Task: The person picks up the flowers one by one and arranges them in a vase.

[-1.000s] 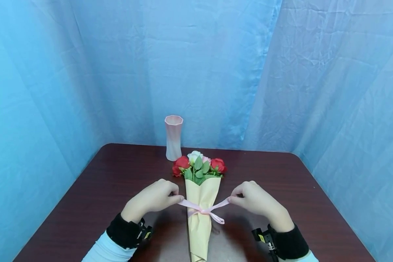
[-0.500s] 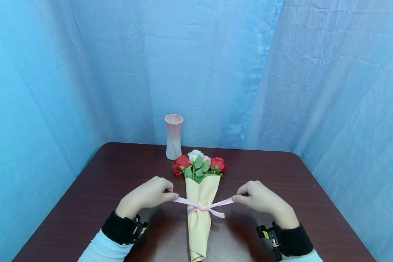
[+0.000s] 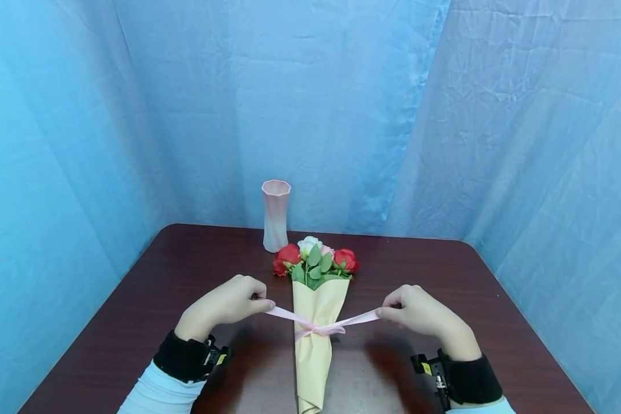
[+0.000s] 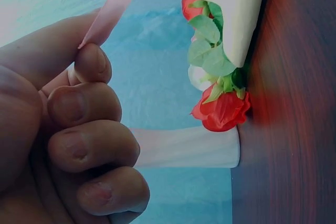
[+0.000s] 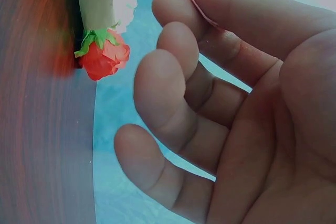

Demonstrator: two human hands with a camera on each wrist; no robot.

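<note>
both hands (image 3: 226, 301) (image 3: 425, 313) pinch the pink ribbon (image 3: 316, 329), one at each side of the cream-wrapped bouquet (image 3: 318, 299) it circles

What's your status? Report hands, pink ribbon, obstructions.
Left hand, right hand: each pinches flat pink ribbon. Ribbon stretched across cream paper-wrapped bouquet. Nothing visibly in the way; pale-pink faceted vase stands beyond.

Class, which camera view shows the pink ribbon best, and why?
The head view, because it shows the ribbon across the paper wrap, pinched by the left hand and right hand. The left wrist view shows only one pinched strip; the right wrist view, only a narrow edge.
</note>
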